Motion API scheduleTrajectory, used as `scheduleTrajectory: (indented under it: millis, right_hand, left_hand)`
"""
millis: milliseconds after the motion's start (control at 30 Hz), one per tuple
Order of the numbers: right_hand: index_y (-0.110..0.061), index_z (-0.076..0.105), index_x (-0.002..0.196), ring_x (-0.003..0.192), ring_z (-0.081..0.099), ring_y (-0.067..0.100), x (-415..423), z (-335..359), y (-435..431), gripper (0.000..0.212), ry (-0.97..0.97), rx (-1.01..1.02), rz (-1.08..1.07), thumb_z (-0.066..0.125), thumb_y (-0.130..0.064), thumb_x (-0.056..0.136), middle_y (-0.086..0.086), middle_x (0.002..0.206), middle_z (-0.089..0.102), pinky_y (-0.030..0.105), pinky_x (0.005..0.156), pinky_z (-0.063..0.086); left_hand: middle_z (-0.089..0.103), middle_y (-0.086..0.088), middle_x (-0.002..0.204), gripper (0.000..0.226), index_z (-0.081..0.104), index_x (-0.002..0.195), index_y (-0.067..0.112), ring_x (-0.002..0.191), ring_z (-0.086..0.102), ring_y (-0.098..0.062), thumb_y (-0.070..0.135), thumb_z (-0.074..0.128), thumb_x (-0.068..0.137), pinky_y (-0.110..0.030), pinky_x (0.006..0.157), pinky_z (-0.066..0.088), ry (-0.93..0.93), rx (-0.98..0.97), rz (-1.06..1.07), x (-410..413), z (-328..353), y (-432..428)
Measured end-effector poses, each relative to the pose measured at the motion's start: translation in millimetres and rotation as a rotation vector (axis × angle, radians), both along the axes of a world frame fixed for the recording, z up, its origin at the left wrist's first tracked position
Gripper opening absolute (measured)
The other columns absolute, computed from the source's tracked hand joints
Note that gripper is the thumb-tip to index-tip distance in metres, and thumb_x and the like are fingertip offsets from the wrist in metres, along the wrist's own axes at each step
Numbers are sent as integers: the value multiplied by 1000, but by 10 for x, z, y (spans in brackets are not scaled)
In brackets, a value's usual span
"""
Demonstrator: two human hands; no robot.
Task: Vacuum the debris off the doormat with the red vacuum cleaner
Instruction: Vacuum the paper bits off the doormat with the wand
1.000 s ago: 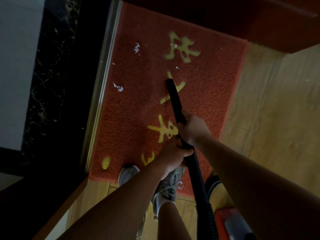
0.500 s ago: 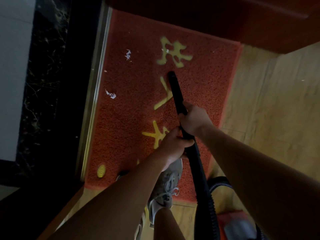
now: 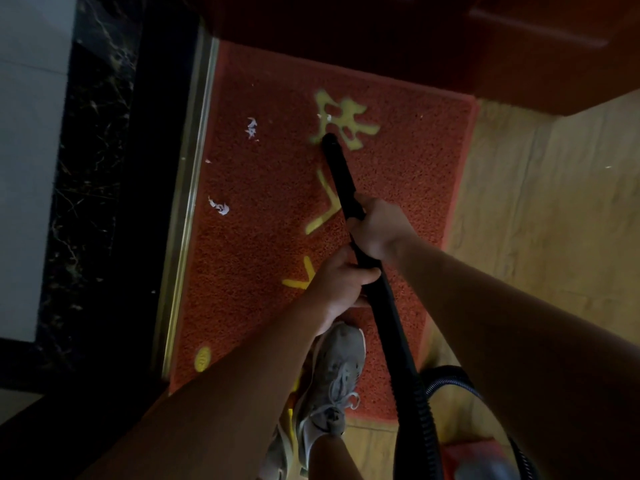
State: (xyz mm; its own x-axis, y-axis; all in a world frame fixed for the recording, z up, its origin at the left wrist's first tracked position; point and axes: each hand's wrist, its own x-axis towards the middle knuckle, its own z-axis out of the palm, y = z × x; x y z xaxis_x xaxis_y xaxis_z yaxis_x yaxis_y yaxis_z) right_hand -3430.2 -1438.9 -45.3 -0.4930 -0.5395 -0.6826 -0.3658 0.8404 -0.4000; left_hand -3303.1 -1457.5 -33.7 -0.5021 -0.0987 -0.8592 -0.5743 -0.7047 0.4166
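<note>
A red doormat [image 3: 263, 258] with yellow characters lies on the floor. White paper scraps sit on it: one clump [image 3: 251, 127] at the upper left, another [image 3: 219, 206] lower down, and a small bit [image 3: 328, 117] on the top character. A black vacuum wand [image 3: 341, 171] slants across the mat, its nozzle tip at the top character just below that small bit. My right hand [image 3: 375, 230] grips the wand higher up; my left hand [image 3: 341, 282] grips it just below. The red vacuum body [image 3: 478, 460] shows at the bottom right, blurred.
A metal threshold strip [image 3: 188, 188] and dark marble border run along the mat's left side. A dark red door or cabinet [image 3: 381, 36] stands beyond the mat. Tan tiled floor [image 3: 554, 209] lies to the right. My grey sneaker [image 3: 334, 379] stands on the mat's near edge.
The wand's nozzle has slid forward up the mat, from the middle character to the top one. Both hands kept their grip and moved along with it.
</note>
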Motion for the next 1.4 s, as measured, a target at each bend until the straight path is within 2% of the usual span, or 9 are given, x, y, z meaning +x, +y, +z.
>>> scheduleTrajectory:
  millis: [67, 200, 300, 500, 833, 1067, 1200, 1300, 1400]
  right_hand:
    - [-21, 51, 142, 100, 65, 33, -29, -8, -47, 45, -15, 6, 2, 53, -23, 97, 12, 114, 68, 34, 82, 52]
    - [-20, 54, 138, 90, 65, 31, -84, -41, -110, 41, -11, -2, 17, 51, -21, 97, 10, 102, 68, 35, 75, 53]
    - [-20, 56, 131, 86, 65, 31, -175, -78, -145, 36, 11, -16, 13, 51, -23, 95, 8, 94, 68, 30, 67, 44]
    - [-18, 52, 142, 103, 64, 36, -337, -85, -251, 47, 10, 12, 17, 54, -25, 96, 16, 115, 68, 28, 75, 45]
    - [-18, 46, 148, 107, 65, 34, -248, -71, -298, 54, 24, -10, -44, 54, -24, 95, 15, 121, 68, 29, 80, 47]
    - [-16, 48, 145, 105, 64, 39, -443, -10, -44, 49, 55, 28, -106, 51, -22, 97, 18, 119, 68, 33, 81, 50]
    - [-17, 53, 139, 104, 64, 39, -598, -7, 221, 43, 100, 47, -142, 50, -19, 97, 17, 116, 69, 28, 72, 41]
    - [-17, 55, 136, 100, 65, 37, -722, -22, 402, 40, 110, 54, -196, 49, -18, 96, 17, 113, 69, 27, 69, 37]
    - [-16, 55, 136, 106, 63, 39, -850, -26, 519, 40, 126, 64, -239, 49, -20, 97, 19, 118, 68, 31, 73, 41]
  left_hand:
    - [68, -17, 117, 31, 61, 127, 12, 105, 70, -31, 5, 61, 97, -41, 77, 63, -14, 1, 8, -21, -22, -38]
    - [69, -17, 118, 27, 62, 122, 14, 104, 71, -30, 7, 63, 96, -37, 72, 62, -43, 0, 8, -88, -65, -96]
    - [69, -17, 119, 29, 62, 124, 17, 104, 71, -28, 8, 62, 97, -41, 78, 63, -33, -19, 5, -185, -64, -127]
    - [68, -15, 118, 30, 62, 126, 16, 105, 69, -27, 6, 60, 97, -36, 74, 63, -25, 7, 20, -341, -57, -222]
    - [69, -12, 117, 32, 59, 129, 19, 102, 71, -24, 10, 60, 98, -37, 78, 64, 5, -5, -55, -254, -68, -365]
    - [67, -7, 94, 20, 62, 116, 11, 84, 70, -19, 5, 60, 97, -37, 71, 62, 27, -12, -137, -464, -23, -205]
    - [68, -8, 96, 31, 59, 129, 10, 90, 69, -24, 7, 60, 97, -49, 86, 58, 47, -17, -205, -650, -4, -30]
    - [70, -6, 94, 33, 59, 129, 15, 89, 70, -24, 9, 60, 97, -44, 82, 60, 58, -25, -243, -790, -12, 98]
    - [70, -8, 92, 27, 60, 120, 20, 85, 70, -24, 8, 60, 97, -38, 75, 58, 72, -30, -256, -921, -47, 195]
